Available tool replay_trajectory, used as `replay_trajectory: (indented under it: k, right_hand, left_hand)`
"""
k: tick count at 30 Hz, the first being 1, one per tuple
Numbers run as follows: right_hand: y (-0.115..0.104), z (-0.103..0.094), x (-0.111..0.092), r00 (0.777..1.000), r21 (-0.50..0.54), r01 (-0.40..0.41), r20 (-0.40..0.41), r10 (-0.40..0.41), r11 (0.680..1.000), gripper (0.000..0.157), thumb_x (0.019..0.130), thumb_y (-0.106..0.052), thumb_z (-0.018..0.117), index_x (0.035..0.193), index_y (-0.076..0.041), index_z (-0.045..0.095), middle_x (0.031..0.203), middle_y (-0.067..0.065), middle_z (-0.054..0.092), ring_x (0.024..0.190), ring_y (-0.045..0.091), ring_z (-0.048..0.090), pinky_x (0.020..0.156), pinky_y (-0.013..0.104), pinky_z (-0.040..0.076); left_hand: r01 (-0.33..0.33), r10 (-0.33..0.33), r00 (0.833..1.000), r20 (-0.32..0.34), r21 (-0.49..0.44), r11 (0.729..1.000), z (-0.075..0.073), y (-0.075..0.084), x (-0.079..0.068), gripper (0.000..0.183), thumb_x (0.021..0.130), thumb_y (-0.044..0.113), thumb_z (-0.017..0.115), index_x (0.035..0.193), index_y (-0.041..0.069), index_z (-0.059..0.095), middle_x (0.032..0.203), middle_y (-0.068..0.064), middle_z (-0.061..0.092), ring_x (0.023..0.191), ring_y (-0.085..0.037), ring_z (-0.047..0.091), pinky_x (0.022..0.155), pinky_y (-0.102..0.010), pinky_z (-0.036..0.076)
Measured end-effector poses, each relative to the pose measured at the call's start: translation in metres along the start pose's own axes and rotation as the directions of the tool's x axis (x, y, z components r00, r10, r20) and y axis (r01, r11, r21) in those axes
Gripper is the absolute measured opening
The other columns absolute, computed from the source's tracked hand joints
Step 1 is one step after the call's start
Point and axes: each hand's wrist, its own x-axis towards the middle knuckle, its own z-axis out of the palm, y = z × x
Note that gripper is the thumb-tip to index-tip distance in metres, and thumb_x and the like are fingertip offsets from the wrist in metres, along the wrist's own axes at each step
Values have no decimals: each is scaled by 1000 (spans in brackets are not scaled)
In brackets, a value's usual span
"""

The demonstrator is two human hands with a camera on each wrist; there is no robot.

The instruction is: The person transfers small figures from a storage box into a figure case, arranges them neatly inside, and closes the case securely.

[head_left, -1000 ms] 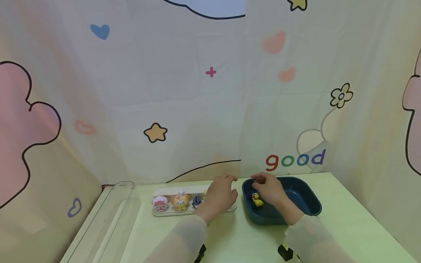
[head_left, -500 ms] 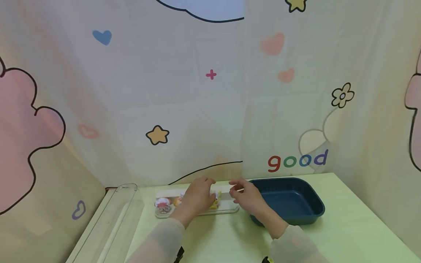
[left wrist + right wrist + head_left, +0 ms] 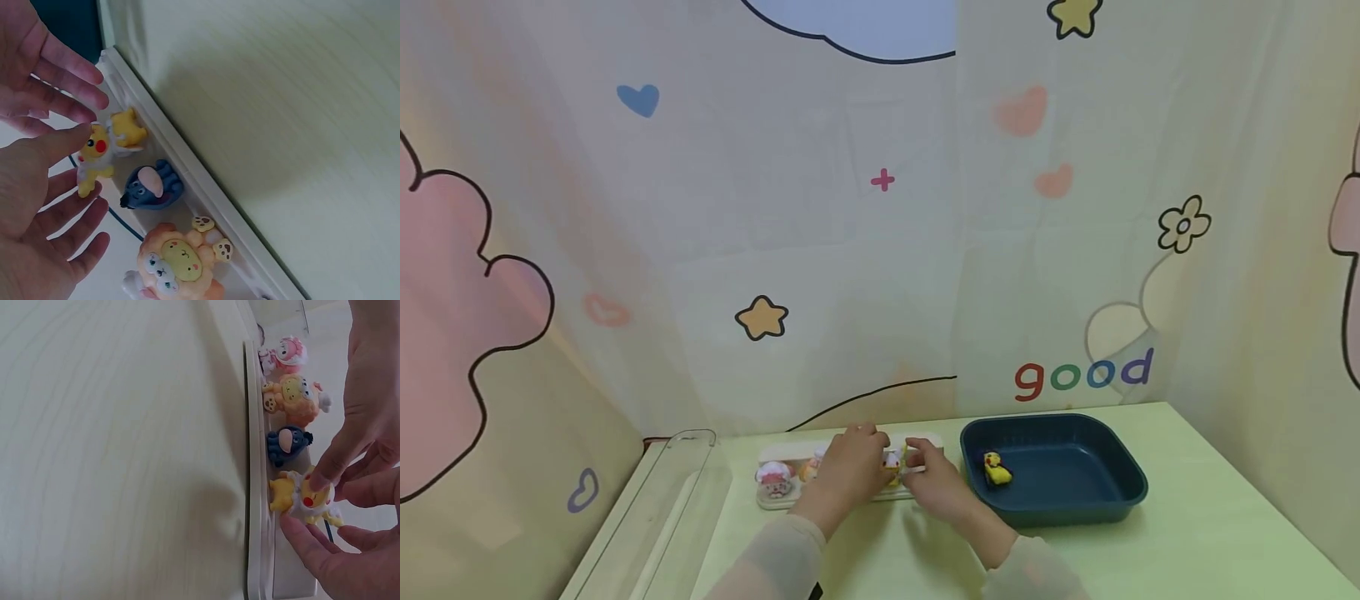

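A yellow Pikachu figurine in a white outfit stands on a long white display stand. My left hand pinches it, with the thumb on its head and fingers behind. From the other side my right hand reaches in with loosely extended fingers; in the right wrist view one finger touches the figurine's side near its feet. Beside the Pikachu sits a blue donkey figurine, hidden in the head view. Then come an orange figurine with a yellow face and a pink-and-white figurine.
Right of the stand is a dark blue tray holding another small yellow figurine at its left end. A clear plastic cover lies along the table's left side. A printed curtain hangs behind.
My right hand has moved left from above the blue tray to the Pikachu figurine on the stand. My left hand has shifted left and now grips that figurine.
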Motion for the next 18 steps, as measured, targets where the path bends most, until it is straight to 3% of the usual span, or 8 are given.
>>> replay_trajectory:
  k: [4, 11, 15, 18]
  right_hand:
    - [4, 2, 1, 1000, 15, 7, -3, -6, 1000, 62, 92, -4, 63, 150, 4, 43, 126, 24, 61, 108, 34, 64, 81, 41, 57]
    - [11, 15, -5, 998, 130, 40, 40, -46, 991, 63, 95, 0, 58, 153, 3, 35, 132, 30, 57, 121, 43, 64, 79, 38, 58]
    - [11, 16, -9, 997, 103, 69, 26, -72, 992, 61, 95, 0, 58, 152, 2, 36, 130, 30, 58, 116, 41, 67, 78, 37, 58]
    - [8, 9, -9, 996, 68, 93, -14, -92, 993, 59, 95, 1, 58, 151, 1, 39, 127, 29, 60, 115, 42, 67, 83, 44, 60]
  left_hand:
    - [-3, 3, 1000, 1, -1, 1000, 3, 1, 3, 31, 85, 36, 85, 105, 15, 75, 96, 0, 66, 93, -25, 64, 80, -44, 55]
    - [-21, 21, 1000, 1, -13, 1000, 3, 3, -4, 27, 84, 34, 87, 99, 14, 76, 89, 1, 64, 84, -22, 63, 77, -43, 54]
    - [-60, 59, 998, -9, -19, 998, 3, 6, -5, 20, 85, 28, 86, 92, 12, 75, 83, 1, 61, 75, -20, 60, 73, -40, 53]
    - [-88, 86, 996, -36, -56, 995, 0, 9, 0, 18, 86, 24, 85, 92, 10, 74, 83, 0, 60, 72, -18, 59, 69, -35, 53]
